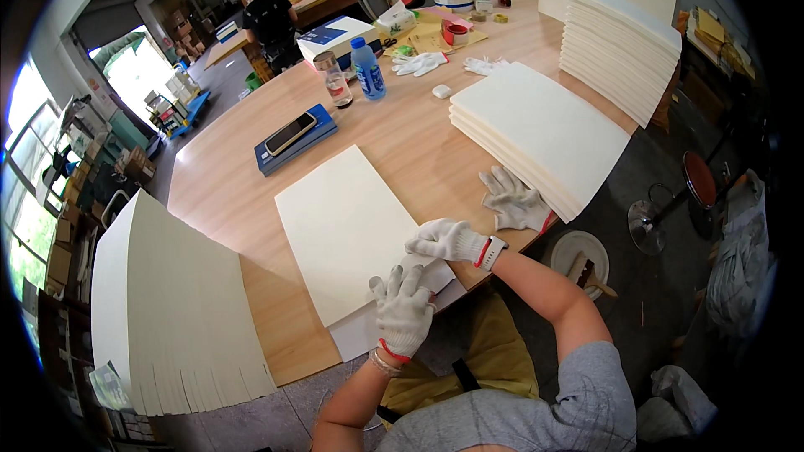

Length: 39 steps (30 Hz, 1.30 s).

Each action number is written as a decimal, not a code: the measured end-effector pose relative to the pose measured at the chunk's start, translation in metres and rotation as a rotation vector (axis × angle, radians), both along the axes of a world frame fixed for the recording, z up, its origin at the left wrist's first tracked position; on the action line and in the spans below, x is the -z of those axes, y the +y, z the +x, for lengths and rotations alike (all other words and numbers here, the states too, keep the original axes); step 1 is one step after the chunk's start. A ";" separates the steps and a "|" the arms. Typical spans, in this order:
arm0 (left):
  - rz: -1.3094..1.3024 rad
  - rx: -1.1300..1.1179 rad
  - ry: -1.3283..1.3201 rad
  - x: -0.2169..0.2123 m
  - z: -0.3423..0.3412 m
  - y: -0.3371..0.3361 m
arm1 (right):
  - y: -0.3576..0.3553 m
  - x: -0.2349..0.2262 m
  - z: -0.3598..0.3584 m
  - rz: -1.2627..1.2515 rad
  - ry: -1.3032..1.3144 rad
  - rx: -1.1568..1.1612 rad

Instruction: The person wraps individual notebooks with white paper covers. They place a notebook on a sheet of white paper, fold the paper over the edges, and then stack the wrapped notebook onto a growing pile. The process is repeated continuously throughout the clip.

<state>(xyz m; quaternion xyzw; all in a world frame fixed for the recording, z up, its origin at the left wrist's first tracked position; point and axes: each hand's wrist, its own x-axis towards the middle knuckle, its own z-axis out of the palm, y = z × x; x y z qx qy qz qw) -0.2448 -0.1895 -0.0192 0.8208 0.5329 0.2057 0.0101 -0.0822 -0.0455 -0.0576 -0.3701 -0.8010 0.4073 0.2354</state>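
A large cream-white sheet (347, 234) lies on the table in front of me, with a white sheet (368, 333) showing under its near edge. My left hand (404, 310), in a white knitted glove with a red cuff, rests open over the near edge, fingers spread. Also gloved, my right hand (448, 240) is closed on the sheet's right edge, fingers curled and pressed together; what is inside them is hidden. A loose white glove (512, 199) lies to its right, beside a stack of thick white sheets (544, 121).
A tall paper stack (172, 310) stands at left, another (620, 46) at far right. A phone (291, 134) lies on a blue book (322, 130); a blue bottle (368, 71) and a clear bottle (337, 84) stand behind. A bucket with a brush (582, 264) sits below right. A person (270, 25) works beyond.
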 end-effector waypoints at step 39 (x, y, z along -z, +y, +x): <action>-0.549 -0.598 -0.392 -0.012 -0.162 0.009 | -0.007 -0.011 -0.001 -0.025 -0.122 0.022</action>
